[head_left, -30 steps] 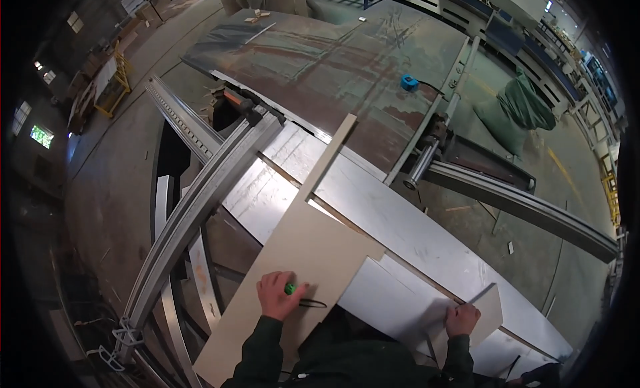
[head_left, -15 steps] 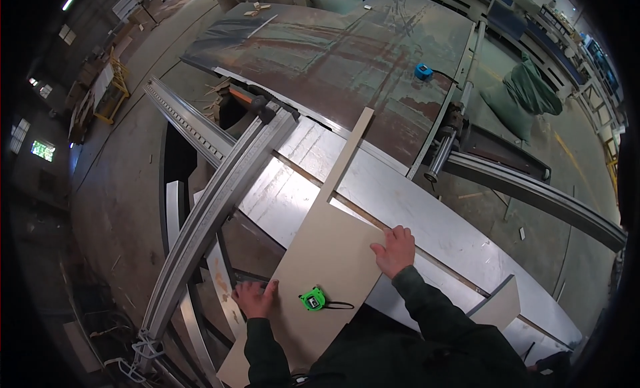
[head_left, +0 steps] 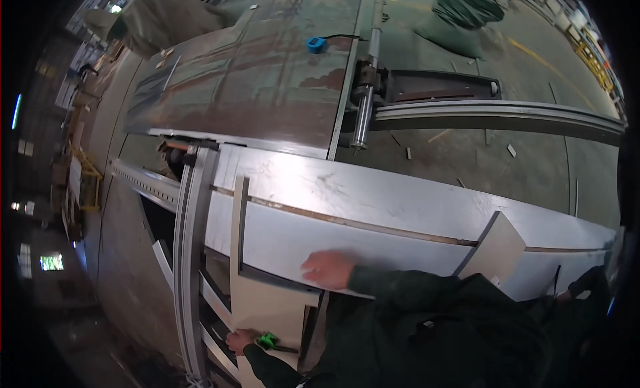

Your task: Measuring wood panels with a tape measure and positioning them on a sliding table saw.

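Fingers of the right hand lie spread and flat on the pale board, gripping nothing, pressing it down against the shiny saw table so it sits steady. Left hand sits at the board's near left edge, fingers curled over the edge, beside a green tape measure resting on the board; likely steadying that end where the board overhangs the table. Board runs from the person's lap area up along the metal rail, its narrow strip reaching toward the table's slot. A smaller offcut stands tilted to the right, well apart. A blue tape lies far off on the rusty plate.
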Action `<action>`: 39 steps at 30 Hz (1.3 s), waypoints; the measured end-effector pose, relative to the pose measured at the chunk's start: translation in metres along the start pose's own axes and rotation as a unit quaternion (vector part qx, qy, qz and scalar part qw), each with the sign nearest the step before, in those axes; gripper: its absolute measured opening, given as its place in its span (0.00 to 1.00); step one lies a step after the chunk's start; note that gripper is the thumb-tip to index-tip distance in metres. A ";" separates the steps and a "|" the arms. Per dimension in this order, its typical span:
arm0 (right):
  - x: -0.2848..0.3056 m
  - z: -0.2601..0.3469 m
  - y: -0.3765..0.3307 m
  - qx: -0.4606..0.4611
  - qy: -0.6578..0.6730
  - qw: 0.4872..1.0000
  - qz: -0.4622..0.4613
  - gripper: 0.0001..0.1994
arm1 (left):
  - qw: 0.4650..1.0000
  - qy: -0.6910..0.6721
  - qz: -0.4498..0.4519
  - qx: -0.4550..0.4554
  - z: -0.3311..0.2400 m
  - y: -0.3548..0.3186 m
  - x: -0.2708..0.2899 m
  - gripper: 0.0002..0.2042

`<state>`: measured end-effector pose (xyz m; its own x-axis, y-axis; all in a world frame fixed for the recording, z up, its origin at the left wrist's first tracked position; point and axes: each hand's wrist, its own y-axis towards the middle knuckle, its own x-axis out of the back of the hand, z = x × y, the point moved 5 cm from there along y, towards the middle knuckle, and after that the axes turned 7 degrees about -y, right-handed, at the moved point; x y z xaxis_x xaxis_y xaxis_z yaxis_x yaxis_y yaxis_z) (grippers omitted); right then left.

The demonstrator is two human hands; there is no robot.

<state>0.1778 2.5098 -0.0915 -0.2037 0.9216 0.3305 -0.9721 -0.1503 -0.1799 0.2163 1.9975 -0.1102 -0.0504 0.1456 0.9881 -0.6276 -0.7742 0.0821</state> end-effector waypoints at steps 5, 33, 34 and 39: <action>0.217 -0.102 -0.013 -0.078 -0.280 0.899 -0.326 0.14 | 0.855 -0.298 0.018 -0.425 -0.205 -0.069 0.077 0.19; 0.197 -0.421 0.209 -0.179 -0.107 0.978 -0.015 0.27 | 0.705 -0.281 0.095 -0.644 -0.540 -0.275 0.068 0.33; 0.189 -0.417 0.207 -0.180 -0.109 0.977 -0.012 0.27 | 0.704 -0.282 0.095 -0.645 -0.540 -0.275 0.067 0.33; 0.180 -0.412 0.208 -0.168 -0.119 0.979 -0.001 0.27 | 0.709 -0.286 0.100 -0.637 -0.541 -0.275 0.068 0.33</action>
<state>-0.0128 2.7919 -0.4509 -0.2612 0.8065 0.5304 -0.8876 0.0154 -0.4604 -0.0348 2.5533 -0.1365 -0.1427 -0.4435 0.8849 -0.8625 0.4943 0.1087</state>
